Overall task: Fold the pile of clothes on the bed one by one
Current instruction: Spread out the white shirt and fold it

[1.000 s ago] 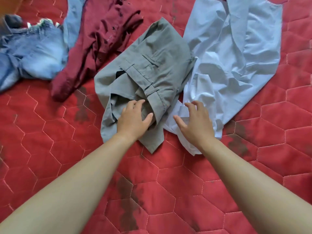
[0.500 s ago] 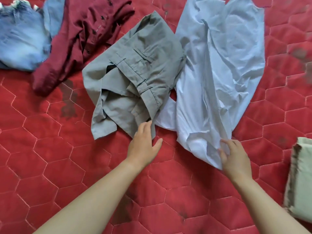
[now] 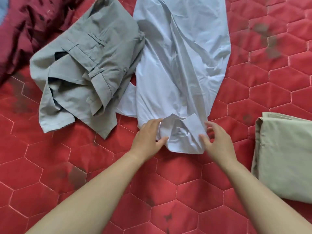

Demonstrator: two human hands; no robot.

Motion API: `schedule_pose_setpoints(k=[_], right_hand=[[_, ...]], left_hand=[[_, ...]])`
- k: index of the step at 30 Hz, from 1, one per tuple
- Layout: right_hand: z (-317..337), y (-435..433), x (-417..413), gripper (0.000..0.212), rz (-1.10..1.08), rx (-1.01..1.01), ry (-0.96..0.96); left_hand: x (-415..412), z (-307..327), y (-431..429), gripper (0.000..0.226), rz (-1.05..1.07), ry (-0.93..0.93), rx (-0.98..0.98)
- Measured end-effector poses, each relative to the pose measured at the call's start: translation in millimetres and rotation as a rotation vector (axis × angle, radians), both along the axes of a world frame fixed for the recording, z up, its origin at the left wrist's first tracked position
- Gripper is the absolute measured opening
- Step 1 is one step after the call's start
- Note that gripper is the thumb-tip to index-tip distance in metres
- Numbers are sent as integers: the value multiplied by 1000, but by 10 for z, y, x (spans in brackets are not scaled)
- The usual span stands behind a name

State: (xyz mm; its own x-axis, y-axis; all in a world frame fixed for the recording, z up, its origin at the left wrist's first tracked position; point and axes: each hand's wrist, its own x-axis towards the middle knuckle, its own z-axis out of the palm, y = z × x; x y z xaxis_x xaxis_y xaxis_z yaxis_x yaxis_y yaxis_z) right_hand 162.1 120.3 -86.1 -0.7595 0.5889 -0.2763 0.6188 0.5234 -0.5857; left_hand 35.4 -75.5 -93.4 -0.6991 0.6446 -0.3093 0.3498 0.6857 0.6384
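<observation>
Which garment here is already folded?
The beige garment at the right edge: a flat, squared stack. The grey trousers, light blue shirt and maroon garment all lie crumpled.

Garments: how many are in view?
4: maroon shirt top left, grey trousers beside it, light blue shirt centre, folded beige piece right. A blue sliver top left may be a fifth.
</observation>
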Motion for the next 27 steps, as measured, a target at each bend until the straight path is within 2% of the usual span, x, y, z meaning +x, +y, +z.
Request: schedule_pose_setpoints(k=[6,12,15,18,23,27], right_hand=[[-39,125,34,33,43,-26,28],[96,87,364,31,52,-86,8],[152,58,753,31,49,-92,-42],[180,102,1122,31,-1,-119,-43],[122,177,1471,38,-126,-209,-62],[44,54,1490,46,-103,-255,-81]], left_hand=[[146,11,96,42,151,-95,-25],[398,198,116,21,151,-106,-41],[680,280,100,17,59,-141,-129],[961,313,120,18,-2,-166,-179],[969,390,423,45,45,-26,-114],[723,490,858,39,-3,112,-29]])
